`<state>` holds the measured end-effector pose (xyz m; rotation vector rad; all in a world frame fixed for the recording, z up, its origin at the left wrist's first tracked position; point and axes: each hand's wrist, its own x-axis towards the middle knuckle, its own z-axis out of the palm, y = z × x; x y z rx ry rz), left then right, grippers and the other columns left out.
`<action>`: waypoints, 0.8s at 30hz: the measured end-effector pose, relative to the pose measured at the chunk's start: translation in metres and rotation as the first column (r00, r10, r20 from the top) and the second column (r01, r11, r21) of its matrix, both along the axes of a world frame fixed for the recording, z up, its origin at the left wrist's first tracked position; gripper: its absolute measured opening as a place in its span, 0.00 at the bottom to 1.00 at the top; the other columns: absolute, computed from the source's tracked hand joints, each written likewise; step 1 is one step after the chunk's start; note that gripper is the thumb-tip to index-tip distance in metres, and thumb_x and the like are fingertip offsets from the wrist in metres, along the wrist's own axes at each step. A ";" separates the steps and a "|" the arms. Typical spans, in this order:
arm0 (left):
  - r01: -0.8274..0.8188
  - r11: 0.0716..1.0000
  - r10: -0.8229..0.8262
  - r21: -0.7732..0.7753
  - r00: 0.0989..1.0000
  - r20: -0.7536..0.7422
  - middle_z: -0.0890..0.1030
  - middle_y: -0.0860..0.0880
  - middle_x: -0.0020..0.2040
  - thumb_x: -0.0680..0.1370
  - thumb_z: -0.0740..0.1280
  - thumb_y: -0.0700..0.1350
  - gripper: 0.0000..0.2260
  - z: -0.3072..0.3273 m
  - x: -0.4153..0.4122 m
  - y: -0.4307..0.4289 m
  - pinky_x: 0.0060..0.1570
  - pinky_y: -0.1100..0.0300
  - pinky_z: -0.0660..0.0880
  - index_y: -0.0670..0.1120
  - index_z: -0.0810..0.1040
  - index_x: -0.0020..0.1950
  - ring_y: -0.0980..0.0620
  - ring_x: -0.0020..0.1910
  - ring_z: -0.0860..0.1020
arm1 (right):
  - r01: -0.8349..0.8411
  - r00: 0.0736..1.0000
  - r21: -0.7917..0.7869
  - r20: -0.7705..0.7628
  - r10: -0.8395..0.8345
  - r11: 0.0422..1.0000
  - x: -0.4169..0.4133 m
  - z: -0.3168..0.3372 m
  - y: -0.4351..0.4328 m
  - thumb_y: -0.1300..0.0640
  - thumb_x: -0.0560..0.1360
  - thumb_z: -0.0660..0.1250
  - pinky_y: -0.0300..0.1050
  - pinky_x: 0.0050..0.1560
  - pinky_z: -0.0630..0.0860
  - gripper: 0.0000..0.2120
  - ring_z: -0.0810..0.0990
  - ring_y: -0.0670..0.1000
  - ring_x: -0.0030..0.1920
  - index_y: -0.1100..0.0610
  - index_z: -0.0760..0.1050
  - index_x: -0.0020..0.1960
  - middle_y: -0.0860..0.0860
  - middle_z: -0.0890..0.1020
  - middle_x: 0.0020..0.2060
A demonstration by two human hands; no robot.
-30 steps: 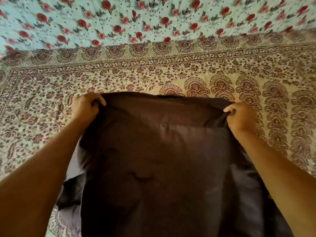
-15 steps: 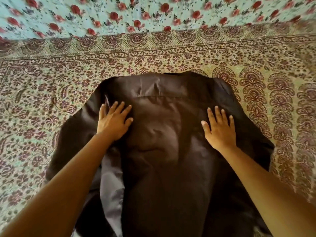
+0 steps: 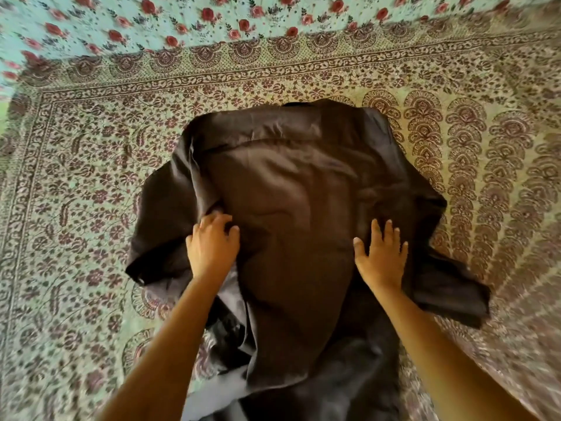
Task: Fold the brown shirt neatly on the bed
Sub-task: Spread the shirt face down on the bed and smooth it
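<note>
At the bottom of the frame the lower part of the brown shirt (image 3: 291,208) lies rumpled, with a paler grey inner face of cloth showing at lower left. The shirt lies lengthwise up the middle of the frame on the block-printed bedspread (image 3: 76,208), back side up.

Both hands rest on its body about halfway up. The left hand (image 3: 212,247) sits at the body's left edge, fingers bent and tips sunk into a fold; I cannot tell whether they pinch it. The right hand (image 3: 381,256) lies flat and released on the right side, fingers straight and spread.

One short sleeve (image 3: 158,232) spreads out left of the left hand, the other sleeve (image 3: 449,287) right of the right hand. Beyond the hands the yoke seam crosses the shirt, and the collar (image 3: 299,104) is at upper centre. A rose-print sheet (image 3: 151,19) fills the top of the frame.
</note>
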<state>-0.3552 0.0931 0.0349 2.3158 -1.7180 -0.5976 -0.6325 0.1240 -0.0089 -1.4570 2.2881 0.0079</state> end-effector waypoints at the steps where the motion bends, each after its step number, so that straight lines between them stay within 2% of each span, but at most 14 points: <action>1: -0.064 0.997 0.066 0.039 0.996 -0.065 0.74 0.42 0.61 0.76 0.64 0.49 0.16 0.002 -0.004 0.023 0.58 0.46 0.70 0.47 0.75 0.62 0.38 0.59 0.73 | 0.049 0.999 0.000 0.014 -0.049 0.999 0.008 0.001 0.026 0.46 0.79 0.55 0.56 0.73 0.46 0.29 0.49 0.58 0.75 0.56 0.52 0.75 0.59 0.52 0.75; 3: -0.180 0.974 0.201 0.138 0.966 -0.164 0.71 0.38 0.62 0.76 0.65 0.50 0.21 0.002 -0.007 0.063 0.58 0.44 0.71 0.46 0.70 0.67 0.35 0.59 0.73 | 0.137 0.989 0.004 0.046 -0.137 0.991 0.021 0.003 0.074 0.48 0.78 0.59 0.57 0.72 0.50 0.30 0.52 0.61 0.74 0.59 0.54 0.74 0.62 0.53 0.74; 6: -0.252 0.923 0.312 0.289 0.932 -0.183 0.66 0.36 0.66 0.74 0.67 0.56 0.33 0.004 -0.010 0.105 0.61 0.45 0.68 0.44 0.59 0.73 0.35 0.65 0.68 | 0.270 0.961 0.058 0.050 -0.273 0.961 0.037 0.006 0.131 0.52 0.75 0.64 0.61 0.69 0.56 0.34 0.55 0.65 0.72 0.60 0.53 0.74 0.64 0.52 0.73; 9: -0.214 0.901 0.307 0.377 0.929 -0.207 0.62 0.38 0.70 0.71 0.68 0.61 0.43 0.010 -0.019 0.130 0.64 0.45 0.66 0.45 0.50 0.76 0.36 0.68 0.65 | 0.446 0.889 0.075 0.076 -0.451 0.892 0.047 0.014 0.167 0.53 0.73 0.67 0.62 0.62 0.64 0.37 0.61 0.68 0.67 0.62 0.51 0.74 0.67 0.56 0.71; 11: -0.136 0.892 0.243 0.432 0.948 -0.203 0.62 0.38 0.71 0.70 0.70 0.59 0.46 0.013 -0.026 0.139 0.64 0.46 0.66 0.44 0.46 0.77 0.37 0.68 0.66 | 0.478 0.871 0.052 0.097 -0.481 0.877 0.050 0.019 0.183 0.53 0.72 0.68 0.63 0.59 0.68 0.39 0.64 0.68 0.65 0.63 0.50 0.74 0.68 0.59 0.69; 12: -0.093 0.890 0.196 0.447 0.962 -0.190 0.65 0.38 0.69 0.71 0.71 0.56 0.44 0.014 -0.027 0.143 0.63 0.46 0.67 0.43 0.48 0.76 0.37 0.66 0.68 | 0.464 0.878 0.051 0.109 -0.467 0.884 0.050 0.020 0.190 0.53 0.72 0.68 0.62 0.58 0.69 0.39 0.65 0.68 0.65 0.63 0.51 0.74 0.68 0.61 0.68; 14: -0.059 0.916 0.129 0.397 0.980 -0.152 0.74 0.38 0.62 0.73 0.69 0.48 0.31 0.016 -0.025 0.150 0.58 0.48 0.71 0.42 0.60 0.72 0.37 0.61 0.73 | 0.429 0.887 0.076 0.150 -0.436 0.900 0.047 0.019 0.200 0.50 0.72 0.68 0.58 0.53 0.72 0.39 0.72 0.67 0.60 0.62 0.51 0.74 0.66 0.69 0.65; 15: -0.084 0.937 0.144 0.339 0.977 -0.157 0.77 0.38 0.59 0.74 0.67 0.44 0.25 0.017 -0.022 0.151 0.55 0.48 0.73 0.41 0.66 0.69 0.37 0.58 0.75 | 0.414 0.886 0.099 0.187 -0.425 0.905 0.044 0.018 0.203 0.49 0.72 0.68 0.56 0.51 0.74 0.38 0.76 0.65 0.56 0.62 0.53 0.73 0.65 0.74 0.61; 17: -0.216 0.947 0.273 0.238 0.932 -0.240 0.80 0.37 0.55 0.73 0.64 0.39 0.17 0.020 -0.014 0.157 0.54 0.48 0.75 0.40 0.74 0.62 0.37 0.55 0.77 | 0.403 0.867 0.147 0.256 -0.428 0.904 0.034 0.016 0.209 0.47 0.71 0.69 0.52 0.49 0.76 0.32 0.80 0.63 0.50 0.64 0.64 0.67 0.62 0.81 0.52; 19: -0.377 0.911 0.411 0.168 0.861 -0.301 0.81 0.36 0.51 0.74 0.62 0.38 0.13 0.025 -0.004 0.163 0.52 0.49 0.75 0.39 0.79 0.56 0.36 0.52 0.78 | 0.418 0.819 0.168 0.355 -0.450 0.893 0.023 0.023 0.212 0.47 0.72 0.69 0.48 0.45 0.75 0.22 0.80 0.61 0.46 0.64 0.74 0.57 0.61 0.82 0.46; 20: -0.452 0.880 0.474 0.144 0.823 -0.313 0.81 0.35 0.51 0.74 0.62 0.38 0.12 0.026 0.001 0.165 0.51 0.49 0.74 0.38 0.79 0.55 0.36 0.52 0.78 | 0.451 0.789 0.136 0.402 -0.465 0.882 0.019 0.029 0.212 0.47 0.72 0.68 0.45 0.41 0.74 0.22 0.79 0.60 0.45 0.65 0.76 0.54 0.60 0.82 0.43; 22: -0.611 0.776 0.617 0.156 0.686 -0.384 0.80 0.35 0.54 0.76 0.62 0.38 0.12 0.025 0.014 0.171 0.55 0.49 0.74 0.38 0.78 0.58 0.37 0.54 0.77 | 0.620 0.707 -0.010 0.441 -0.553 0.784 0.008 0.044 0.211 0.49 0.75 0.65 0.46 0.41 0.71 0.21 0.78 0.62 0.47 0.67 0.73 0.57 0.62 0.80 0.46; 24: -0.721 0.657 0.722 0.223 0.515 -0.462 0.79 0.37 0.57 0.78 0.61 0.40 0.12 0.019 0.028 0.176 0.57 0.43 0.75 0.39 0.75 0.61 0.37 0.56 0.77 | 0.746 0.640 -0.140 0.424 -0.641 0.652 -0.008 0.056 0.212 0.53 0.78 0.60 0.51 0.45 0.71 0.19 0.77 0.65 0.51 0.68 0.69 0.59 0.66 0.78 0.52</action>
